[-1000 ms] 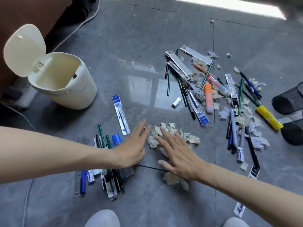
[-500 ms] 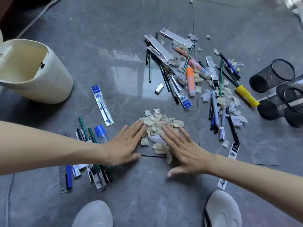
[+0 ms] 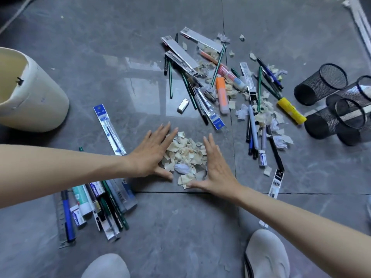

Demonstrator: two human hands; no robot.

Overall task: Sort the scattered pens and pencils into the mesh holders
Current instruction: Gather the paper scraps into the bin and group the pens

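Two pale grey shoes (image 3: 265, 255) sit nearest you on the grey tiled floor (image 3: 180, 227). Just beyond them, your left hand (image 3: 150, 155) and right hand (image 3: 216, 169) lie palm-down on either side of a heap of torn beige paper scraps (image 3: 184, 155). On both, the fingers are straight and close together, the thumbs are splayed inward and nothing is gripped. Your left fingers point far and to the right, while your right fingers point almost straight away.

Under your left forearm lies a gathered bundle of pens, green pencils and packaged refills (image 3: 100, 205). Their long axes run near to far, leaning left at the far end. A blue-headed refill packet (image 3: 109, 130) lies beside it at the same slant.

Farther out, the loose scatter of pens and pencils (image 3: 200, 85) points every way among more scraps. In it are an orange highlighter (image 3: 221, 95) lying near to far and a yellow highlighter (image 3: 291, 111) lying diagonally. At far right, the black mesh holders (image 3: 319, 85) lie tipped on their sides, and the one farthest out has its mouth toward the far right. A cream plastic bin (image 3: 30, 101) stands at far left.
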